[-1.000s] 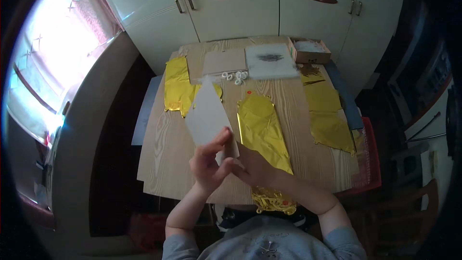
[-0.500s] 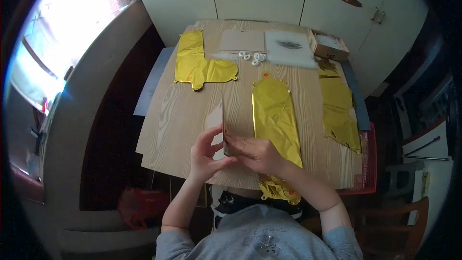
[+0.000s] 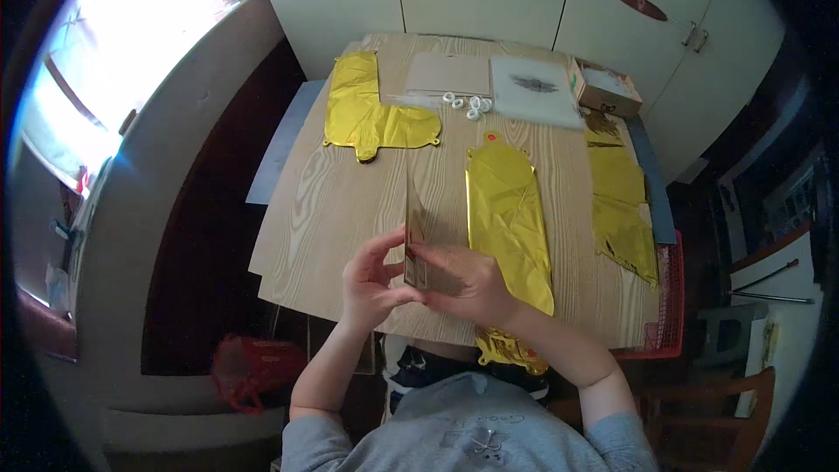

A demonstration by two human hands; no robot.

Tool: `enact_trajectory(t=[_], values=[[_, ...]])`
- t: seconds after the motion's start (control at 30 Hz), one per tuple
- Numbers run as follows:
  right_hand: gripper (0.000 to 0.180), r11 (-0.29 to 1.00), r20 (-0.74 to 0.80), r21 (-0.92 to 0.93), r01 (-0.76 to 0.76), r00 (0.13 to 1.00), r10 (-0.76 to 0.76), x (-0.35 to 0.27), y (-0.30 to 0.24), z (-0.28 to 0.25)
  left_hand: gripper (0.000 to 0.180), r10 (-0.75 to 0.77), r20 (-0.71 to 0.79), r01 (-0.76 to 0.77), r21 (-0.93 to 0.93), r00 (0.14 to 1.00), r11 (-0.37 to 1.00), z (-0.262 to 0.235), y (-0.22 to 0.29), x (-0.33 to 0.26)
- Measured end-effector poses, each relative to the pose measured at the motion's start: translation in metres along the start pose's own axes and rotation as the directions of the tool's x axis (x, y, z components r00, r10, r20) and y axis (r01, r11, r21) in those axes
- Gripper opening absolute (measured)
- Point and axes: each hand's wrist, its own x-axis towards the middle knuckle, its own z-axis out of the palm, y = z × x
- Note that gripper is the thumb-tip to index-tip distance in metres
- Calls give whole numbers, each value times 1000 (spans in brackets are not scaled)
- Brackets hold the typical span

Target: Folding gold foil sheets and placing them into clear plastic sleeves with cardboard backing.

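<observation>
A thin, flat, card-like piece (image 3: pixel 412 214) stands upright, almost edge-on, between my hands over the table's near part. Its right face looks brownish; what it is exactly cannot be made out. My left hand (image 3: pixel 374 281) grips its lower left side, with the thumb at the bottom edge and the fingers curled. From the other side, my right hand (image 3: pixel 472 281) has its fingers against the piece and its thumb low near the left thumb. Just right of my hands lies a long gold foil balloon (image 3: pixel 507 201), flat, its near end over the table's front edge.
An L-shaped gold foil balloon (image 3: pixel 358 114) lies far left, another gold foil piece (image 3: pixel 620 183) at right. Across the back are a grey-beige sheet (image 3: pixel 446 74), several white rings (image 3: pixel 476 107), a translucent bag (image 3: pixel 533 92) and an open box (image 3: pixel 605 89). A red basket (image 3: pixel 671 297) borders the right edge.
The piece in my hands has turned slightly, so its pale left face no longer shows and more of its brown right face does. The whole view has shifted a little.
</observation>
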Motion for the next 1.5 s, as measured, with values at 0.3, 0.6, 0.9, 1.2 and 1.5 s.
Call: enact_trajectory(t=[0.3, 0.6, 0.9, 1.2, 1.5], values=[[58, 991, -8, 91, -93, 995, 95, -2, 5, 4, 82, -4, 13, 3, 11, 1000, 1000, -4, 0, 1], [46, 985, -178, -139, -100, 981, 74, -6, 5, 2, 18, 69, -210, 78, 620, 975, 781, 1, 23, 3], [16, 827, -732, 561, -41, 442, 518, 18, 31, -107, 10, 223, -425, 101, 617, 877, 780, -106, 35, 107], [20, 912, -922, 373, 171, 177, 344, -65, 7, -218, 34, -407, -483, 192, -434, 775, 880, -106, -131, 281], [26, 959, -962, 272, 85, 10, 272, -139, 13, -230, 46, -468, -637, 274, -385, 612, 881, 38, -236, 345]])
